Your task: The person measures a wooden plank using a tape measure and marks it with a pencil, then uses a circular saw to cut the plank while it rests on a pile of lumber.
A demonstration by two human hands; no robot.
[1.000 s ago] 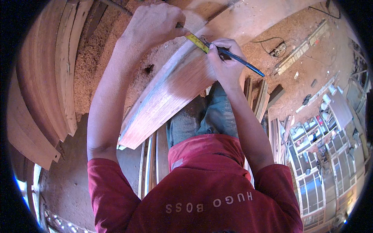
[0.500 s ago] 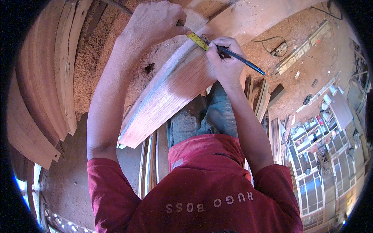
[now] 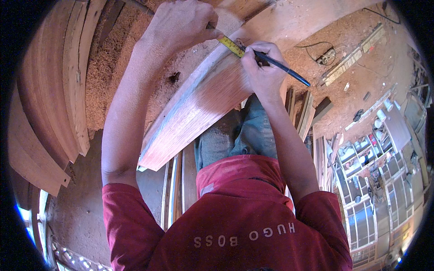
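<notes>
Tape measure (image 3: 231,46), left fingers (image 3: 212,35) seemingly gripping it, right fingers (image 3: 250,59) gripping black pen (image 3: 290,72)

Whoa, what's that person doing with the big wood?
Someone in a red shirt has both hands over the big piece of wood. The left hand holds a yellow measuring tape. The right hand holds a dark pen-like stick, its thumb by the tape's other visible end. More curved boards are off to the left.
</notes>
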